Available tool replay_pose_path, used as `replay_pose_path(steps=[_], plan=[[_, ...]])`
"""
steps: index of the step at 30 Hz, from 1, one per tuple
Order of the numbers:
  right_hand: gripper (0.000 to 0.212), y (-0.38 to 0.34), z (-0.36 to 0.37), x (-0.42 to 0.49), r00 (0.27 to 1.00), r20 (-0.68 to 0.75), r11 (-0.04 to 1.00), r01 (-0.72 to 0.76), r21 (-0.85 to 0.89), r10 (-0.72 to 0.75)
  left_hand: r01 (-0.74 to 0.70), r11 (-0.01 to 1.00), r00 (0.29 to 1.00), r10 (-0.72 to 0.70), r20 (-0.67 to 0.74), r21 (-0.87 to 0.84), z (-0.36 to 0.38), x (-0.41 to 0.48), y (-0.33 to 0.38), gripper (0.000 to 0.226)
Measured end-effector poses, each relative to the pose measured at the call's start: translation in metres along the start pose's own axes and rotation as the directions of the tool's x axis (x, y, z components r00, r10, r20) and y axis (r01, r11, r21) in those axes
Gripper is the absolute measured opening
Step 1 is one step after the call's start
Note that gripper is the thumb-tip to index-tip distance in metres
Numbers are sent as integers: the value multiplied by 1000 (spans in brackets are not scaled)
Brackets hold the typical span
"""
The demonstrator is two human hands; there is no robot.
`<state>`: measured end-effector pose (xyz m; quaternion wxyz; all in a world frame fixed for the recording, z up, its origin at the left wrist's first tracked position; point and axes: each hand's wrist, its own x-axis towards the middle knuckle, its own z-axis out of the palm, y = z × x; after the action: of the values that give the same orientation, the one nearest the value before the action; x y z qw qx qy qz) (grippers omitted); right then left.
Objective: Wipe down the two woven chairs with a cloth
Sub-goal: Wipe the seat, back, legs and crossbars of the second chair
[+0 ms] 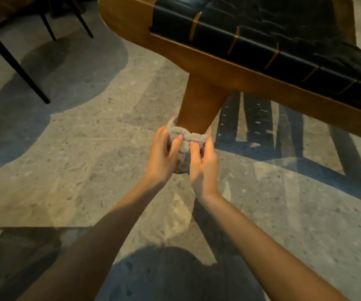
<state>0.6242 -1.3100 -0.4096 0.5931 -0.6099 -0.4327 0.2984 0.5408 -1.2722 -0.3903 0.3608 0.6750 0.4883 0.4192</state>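
Note:
A woven chair with a brown wooden frame [197, 55] and a black woven seat [262, 42] fills the upper right. Its front leg [201, 105] comes down to the floor at the centre. A grey fluffy cloth [185, 139] is wrapped round the low part of that leg. My left hand [162, 155] grips the cloth from the left side. My right hand [203, 159] grips it from the right, with fingers curled over the cloth's top edge. The foot of the leg is hidden behind the cloth and my hands.
Thin black legs [16, 66] of other furniture stand at the upper left. The floor [88, 170] is speckled stone with dark shadows. The chair's shadow lies on the floor to the right of the leg.

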Motion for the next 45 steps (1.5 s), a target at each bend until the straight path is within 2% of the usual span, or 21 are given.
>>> replay_pose_path(steps=[3, 6, 10, 14, 18, 21, 25, 28, 32, 36, 41, 45], plan=[[52, 35, 5, 1, 978, 165, 992, -126, -10, 126, 147, 985, 985, -153, 77, 87, 1, -8, -36, 31], [55, 58, 13, 1, 942, 251, 974, -223, -29, 223, 200, 965, 959, -228, 168, 167, -1, -8, -59, 34], [55, 73, 19, 1, 924, 271, 962, -256, -90, 271, 162, 953, 952, -219, 213, 255, -5, -7, -77, 37], [55, 75, 16, 7, 902, 302, 950, -305, -63, 309, 160, 957, 954, -213, 210, 242, -5, -7, -80, 43], [50, 60, 12, 4, 935, 221, 955, -293, 47, 276, 220, 968, 961, -236, 147, 120, -7, -6, -71, 43], [44, 37, 7, -3, 977, 109, 976, -195, 100, 184, 96, 995, 993, -94, 65, -39, -8, -7, -46, 44], [44, -12, -12, 2, 999, -35, 990, -16, 141, 21, -65, 978, 997, 58, -40, -196, -8, 2, 8, 47], [38, -52, -26, 8, 990, -140, 970, 27, 241, 7, -136, 946, 986, 99, -137, -294, -7, 9, 50, 46], [25, -87, -36, 9, 968, -248, 925, 118, 360, -28, -171, 932, 977, 118, -176, -321, -6, 13, 89, 39], [27, -91, -34, 9, 951, -302, 948, 149, 280, -61, -176, 939, 973, 121, -196, -294, -6, 13, 91, 35], [35, -62, -24, 11, 952, -302, 968, 125, 218, -55, -211, 950, 971, 178, -157, -230, -5, 15, 59, 44], [35, -16, -11, 1, 981, -191, 986, 35, 160, -3, -139, 979, 987, 123, -108, -152, 1, 5, 9, 49]])
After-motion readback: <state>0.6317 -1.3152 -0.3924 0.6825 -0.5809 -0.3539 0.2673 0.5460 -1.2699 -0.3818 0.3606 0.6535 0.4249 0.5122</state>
